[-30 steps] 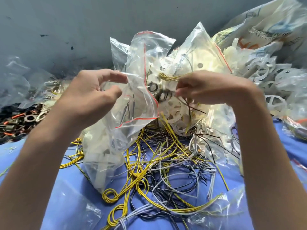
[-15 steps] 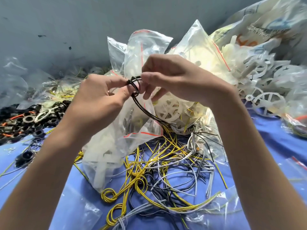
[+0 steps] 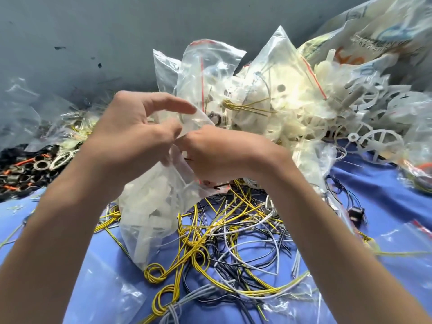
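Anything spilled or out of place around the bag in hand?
Yes. White plastic spoked wheels lie spilled loose on the blue cloth at the right, outside any bag. A tangle of yellow, white and black wires sprawls unbagged below the small clear zip bag that the left hand pinches.

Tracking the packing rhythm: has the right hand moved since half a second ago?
Yes. The right hand has dropped from beside the upright zip bag toward the wire tangle.
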A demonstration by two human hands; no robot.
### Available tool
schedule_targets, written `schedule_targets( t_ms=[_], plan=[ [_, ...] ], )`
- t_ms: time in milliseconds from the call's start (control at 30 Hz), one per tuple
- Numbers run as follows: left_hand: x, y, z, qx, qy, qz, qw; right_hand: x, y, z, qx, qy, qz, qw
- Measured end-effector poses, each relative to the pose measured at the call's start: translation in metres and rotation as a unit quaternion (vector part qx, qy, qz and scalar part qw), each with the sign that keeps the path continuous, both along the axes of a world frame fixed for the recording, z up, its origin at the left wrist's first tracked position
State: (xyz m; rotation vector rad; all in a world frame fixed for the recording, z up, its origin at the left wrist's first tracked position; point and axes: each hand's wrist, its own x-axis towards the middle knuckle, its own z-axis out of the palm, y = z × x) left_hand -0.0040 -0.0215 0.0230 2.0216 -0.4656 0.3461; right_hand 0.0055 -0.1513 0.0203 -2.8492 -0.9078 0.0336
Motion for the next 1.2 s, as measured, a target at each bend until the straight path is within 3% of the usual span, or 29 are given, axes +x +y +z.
schedule_targets(
  t_ms=[133, 267, 400, 500, 600, 733, 867, 900, 967, 1033, 1100, 1200],
  plan=[
    [-0.003, 0.002, 0.003, 0.01, -0.021, 0.018, 1.0, -0.001, -0.011, 0.007, 0.037, 0.033, 0.035, 0.998],
    [-0.003, 0.005, 0.007, -0.008, -0.031, 0.032, 0.999, 0.0, -0.019, 0.009, 0.106, -0.008, 0.047, 0.993],
    [-0.006, -0.002, 0.005, 0.02, -0.045, 0.026, 0.998, 0.004, -0.006, -0.007, -0.044, -0.003, 0.027, 0.999],
    [-0.001, 0.0, 0.002, 0.022, -0.052, 0.042, 0.998, 0.006, -0.007, -0.006, 0.086, 0.06, 0.037, 0.994],
    [0.006, 0.009, 0.003, -0.013, -0.06, 0.064, 0.996, 0.006, -0.012, 0.001, 0.22, 0.114, 0.053, 0.967],
    [0.017, 0.023, -0.001, -0.012, -0.061, 0.107, 0.992, 0.001, -0.025, 0.005, 0.123, 0.095, 0.084, 0.984],
    [0.026, 0.036, -0.005, -0.013, -0.05, 0.137, 0.989, 0.001, -0.041, 0.018, 0.357, 0.089, 0.06, 0.928],
    [0.029, 0.039, -0.006, -0.014, -0.048, 0.146, 0.988, 0.002, -0.047, 0.021, 0.375, 0.064, 0.056, 0.923],
    [0.032, 0.046, -0.006, -0.013, -0.049, 0.167, 0.985, 0.003, -0.055, 0.023, 0.313, 0.05, 0.047, 0.947],
    [0.033, 0.05, -0.006, -0.006, -0.052, 0.186, 0.981, 0.003, -0.053, 0.017, 0.142, 0.124, 0.044, 0.981],
    [0.032, 0.05, -0.005, -0.005, -0.055, 0.197, 0.979, 0.008, -0.04, 0.001, -0.015, 0.18, 0.052, 0.982],
    [0.03, 0.046, -0.003, -0.004, -0.048, 0.217, 0.975, 0.017, -0.008, -0.026, -0.114, 0.203, 0.075, 0.97]
  ],
)
